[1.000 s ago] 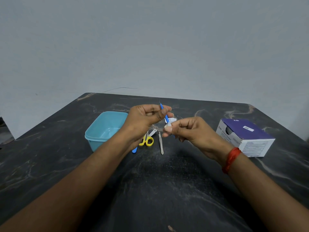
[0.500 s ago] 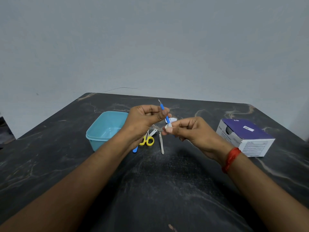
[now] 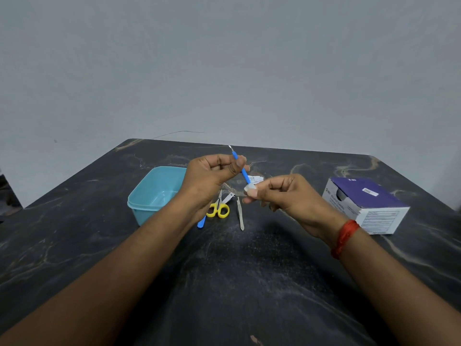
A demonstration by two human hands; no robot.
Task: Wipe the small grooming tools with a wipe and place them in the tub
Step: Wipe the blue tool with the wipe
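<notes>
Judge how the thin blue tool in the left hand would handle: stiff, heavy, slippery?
Probably stiff: the blue tool runs straight from left hand to wipe. Likely light: fingertips alone hold it. Thin, so it may slip easily.

The tool (image 3: 245, 174) I hold: blue plastic shaft, bare metal tip. Wipe (image 3: 249, 188): white, cloth-like. Tub (image 3: 159, 186): smooth plastic, faint sheen. Scissors (image 3: 217, 211): yellow plastic loops, metal blades. Box (image 3: 369, 213): matt card. Table (image 3: 249, 270): veined stone.
</notes>
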